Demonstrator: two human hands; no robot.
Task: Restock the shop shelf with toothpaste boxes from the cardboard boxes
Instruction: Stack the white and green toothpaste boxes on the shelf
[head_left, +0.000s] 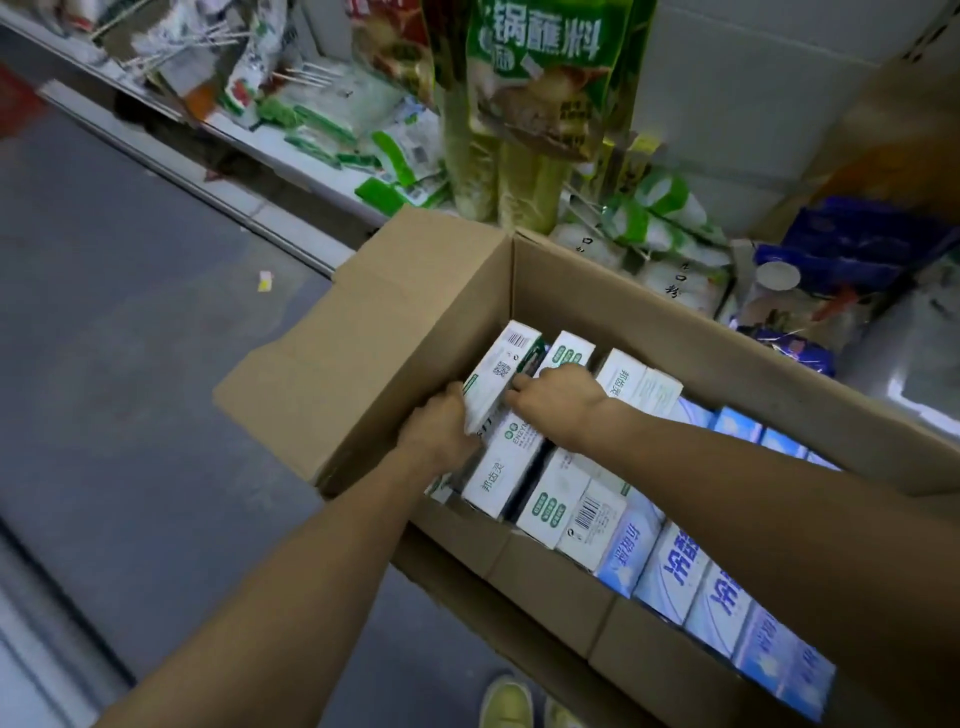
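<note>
My left hand (435, 434) grips the tilted toothpaste box (493, 382), right hand (558, 402) pinching its opposite edge. The cardboard box (415, 322) wall stands just left.

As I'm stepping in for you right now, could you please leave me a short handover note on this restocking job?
Left hand grips a tilted white-and-green toothpaste box, half-raised in the open brown cardboard box.
Right hand touches its right side; grip unclear.
Other white-and-green boxes and blue-and-white toothpaste boxes lie inside.
Done: none visibly shelved.
Left: lift them out, shelve them.
</note>
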